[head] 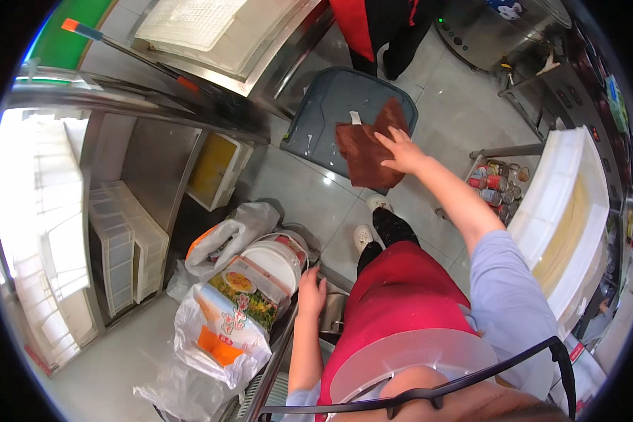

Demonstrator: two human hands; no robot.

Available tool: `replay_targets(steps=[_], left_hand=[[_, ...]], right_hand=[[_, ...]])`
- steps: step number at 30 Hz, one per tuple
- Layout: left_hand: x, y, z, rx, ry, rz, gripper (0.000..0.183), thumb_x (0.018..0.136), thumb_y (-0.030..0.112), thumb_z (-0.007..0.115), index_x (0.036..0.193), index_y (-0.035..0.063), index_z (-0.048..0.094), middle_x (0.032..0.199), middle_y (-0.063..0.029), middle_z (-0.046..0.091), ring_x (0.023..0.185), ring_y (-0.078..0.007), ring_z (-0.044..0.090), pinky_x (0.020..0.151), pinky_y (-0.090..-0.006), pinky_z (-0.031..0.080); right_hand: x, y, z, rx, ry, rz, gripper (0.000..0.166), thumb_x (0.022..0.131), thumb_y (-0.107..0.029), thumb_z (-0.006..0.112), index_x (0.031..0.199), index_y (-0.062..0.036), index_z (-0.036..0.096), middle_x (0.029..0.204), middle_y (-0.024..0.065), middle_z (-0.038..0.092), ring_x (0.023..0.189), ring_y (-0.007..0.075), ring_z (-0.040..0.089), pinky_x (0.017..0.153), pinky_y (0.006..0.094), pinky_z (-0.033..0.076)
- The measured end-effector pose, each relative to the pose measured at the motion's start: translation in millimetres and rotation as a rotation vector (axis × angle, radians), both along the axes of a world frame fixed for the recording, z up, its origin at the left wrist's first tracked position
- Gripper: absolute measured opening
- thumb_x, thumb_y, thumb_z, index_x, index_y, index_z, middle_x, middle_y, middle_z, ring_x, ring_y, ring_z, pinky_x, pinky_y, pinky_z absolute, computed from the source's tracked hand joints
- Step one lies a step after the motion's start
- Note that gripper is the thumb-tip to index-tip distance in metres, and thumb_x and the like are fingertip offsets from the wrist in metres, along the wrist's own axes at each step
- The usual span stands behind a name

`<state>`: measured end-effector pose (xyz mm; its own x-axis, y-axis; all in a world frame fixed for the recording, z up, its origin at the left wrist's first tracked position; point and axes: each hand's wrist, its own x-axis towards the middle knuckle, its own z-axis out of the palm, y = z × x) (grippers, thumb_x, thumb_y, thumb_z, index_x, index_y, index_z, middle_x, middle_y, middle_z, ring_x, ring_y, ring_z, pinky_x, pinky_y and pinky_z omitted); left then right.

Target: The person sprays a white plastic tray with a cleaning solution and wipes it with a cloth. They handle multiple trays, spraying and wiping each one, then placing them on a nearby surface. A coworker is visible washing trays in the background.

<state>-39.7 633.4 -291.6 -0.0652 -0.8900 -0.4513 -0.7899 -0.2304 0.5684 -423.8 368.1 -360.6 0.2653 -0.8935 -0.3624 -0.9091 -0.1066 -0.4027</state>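
Note:
A brown cloth (366,153) with a small white tag lies spread on a dark grey plastic lid or board (316,121), which has white spots on it. My right hand (403,152) rests on or just over the cloth, fingers spread, not gripping it. My left hand (312,291) hangs beside a white plastic bucket (277,261), fingers extended and apart; it holds nothing visible. Whether it touches the bucket or the metal edge near it cannot be told.
An opened printed bag (232,316) and clear plastic bags stand at left. A white tub (554,227) and a rack of cans (493,184) are at right. A co-worker's legs (380,47) stand beyond the dark lid or board. White crates (132,248) sit on a lower shelf at left.

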Motion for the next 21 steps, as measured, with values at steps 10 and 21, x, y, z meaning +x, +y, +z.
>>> replay_targets(steps=[10,21], left_hand=[[-28,7,-55,0.137,0.022,0.127,0.036,0.083,0.008,0.065,0.118,0.0002,0.058,0.119,-0.0217,0.059,0.114,-0.04,0.053,0.1,-0.0447,0.042],[-44,-59,-66,0.073,0.073,0.233,0.033,0.086,0.008,0.064,0.117,0.0004,0.058,0.12,-0.0202,0.059,0.114,-0.0386,0.053,0.1,-0.043,0.042]], right_hand=[[74,46,-78,-0.348,0.004,-0.057,0.067,0.079,-0.037,0.069,0.138,-0.0138,0.048,0.145,0.0093,0.041,0.134,0.0311,0.036,0.104,0.0551,0.026],[-16,-98,-121,-0.597,0.109,-0.647,0.027,0.086,-0.02,0.062,0.113,-0.0186,0.062,0.12,0.0072,0.053,0.112,0.0313,0.048,0.086,0.0482,0.042]])
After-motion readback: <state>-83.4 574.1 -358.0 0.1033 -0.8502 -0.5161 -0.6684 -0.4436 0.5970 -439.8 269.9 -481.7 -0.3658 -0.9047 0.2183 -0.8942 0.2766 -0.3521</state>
